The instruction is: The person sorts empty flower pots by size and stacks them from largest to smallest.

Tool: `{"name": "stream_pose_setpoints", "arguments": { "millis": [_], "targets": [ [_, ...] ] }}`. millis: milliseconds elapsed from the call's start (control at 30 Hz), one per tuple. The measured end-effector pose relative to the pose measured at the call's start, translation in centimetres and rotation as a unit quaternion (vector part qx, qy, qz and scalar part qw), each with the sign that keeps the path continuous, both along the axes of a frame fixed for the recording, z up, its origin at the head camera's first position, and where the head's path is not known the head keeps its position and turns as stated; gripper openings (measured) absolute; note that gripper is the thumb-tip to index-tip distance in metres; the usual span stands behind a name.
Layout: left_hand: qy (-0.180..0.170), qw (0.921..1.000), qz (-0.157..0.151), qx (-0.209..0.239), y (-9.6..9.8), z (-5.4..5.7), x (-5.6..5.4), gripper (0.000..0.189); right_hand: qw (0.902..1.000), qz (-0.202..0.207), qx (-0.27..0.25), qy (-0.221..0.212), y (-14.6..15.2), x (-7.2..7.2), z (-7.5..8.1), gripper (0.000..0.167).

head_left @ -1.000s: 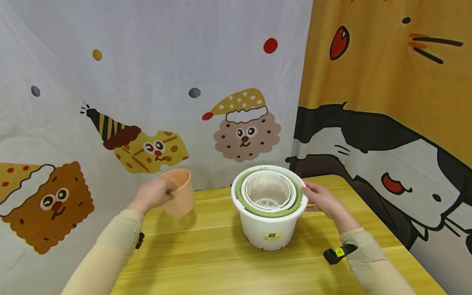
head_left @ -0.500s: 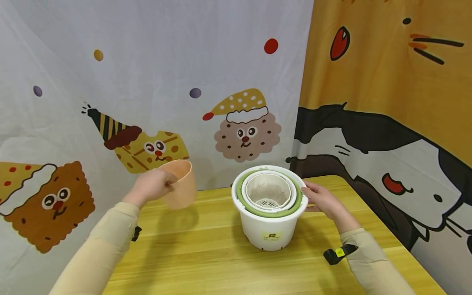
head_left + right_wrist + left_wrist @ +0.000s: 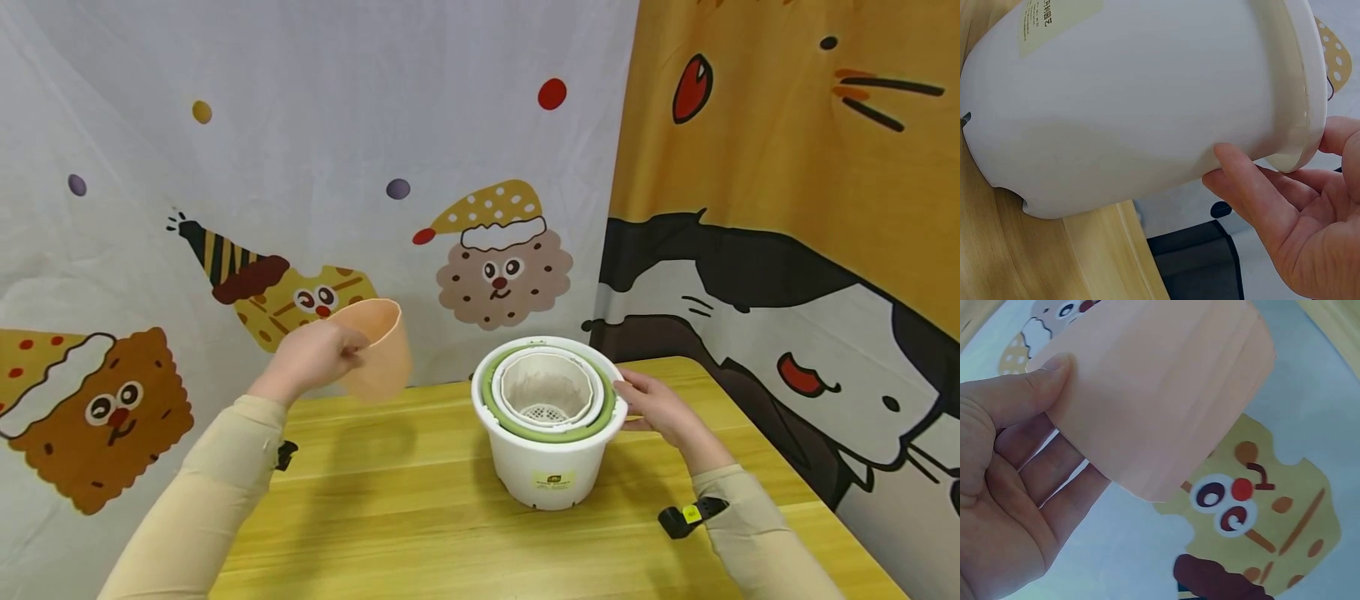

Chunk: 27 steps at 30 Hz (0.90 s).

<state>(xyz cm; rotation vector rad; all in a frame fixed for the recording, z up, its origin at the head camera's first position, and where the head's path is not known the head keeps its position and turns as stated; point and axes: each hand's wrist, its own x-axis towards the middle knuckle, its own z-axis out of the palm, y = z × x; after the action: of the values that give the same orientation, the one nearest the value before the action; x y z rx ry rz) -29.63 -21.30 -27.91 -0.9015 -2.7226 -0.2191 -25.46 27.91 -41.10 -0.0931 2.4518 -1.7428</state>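
My left hand (image 3: 318,357) pinches the near-left rim of a peach-coloured plant pot (image 3: 388,360), tilted slightly and raised above the table. In the left wrist view, the thumb (image 3: 1047,384) lies on the pot's outer wall and the other fingers go behind it. A large white pot (image 3: 546,473) with a yellow label stands upright at centre right. Nested inside it are a green-rimmed pot (image 3: 491,408) and smaller whitish pots, the innermost pot (image 3: 543,385) having a perforated bottom. My right hand (image 3: 663,410) grips the white pot's right rim, with fingers under the lip.
The wooden table (image 3: 420,533) ends at a rounded far-right corner. Behind it hangs a white curtain (image 3: 322,108) with cartoon food, and at the right an orange curtain (image 3: 780,167) with cartoon animals. A small black camera (image 3: 678,521) sits on the right wrist.
My left hand has lifted the peach pot upward and a little to the right. My right hand and the white pot have stayed in place.
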Motion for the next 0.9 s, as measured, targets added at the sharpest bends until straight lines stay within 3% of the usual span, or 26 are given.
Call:
{"name": "stream_pose_setpoints", "arguments": {
  "millis": [900],
  "targets": [
    [0.083, 0.9928, -0.083, 0.023, 7.2, 3.6, 1.1, 0.02, 1.0, -0.006, -0.006, 0.0, 0.1, 0.0, -0.1, 0.062]
  ]
}}
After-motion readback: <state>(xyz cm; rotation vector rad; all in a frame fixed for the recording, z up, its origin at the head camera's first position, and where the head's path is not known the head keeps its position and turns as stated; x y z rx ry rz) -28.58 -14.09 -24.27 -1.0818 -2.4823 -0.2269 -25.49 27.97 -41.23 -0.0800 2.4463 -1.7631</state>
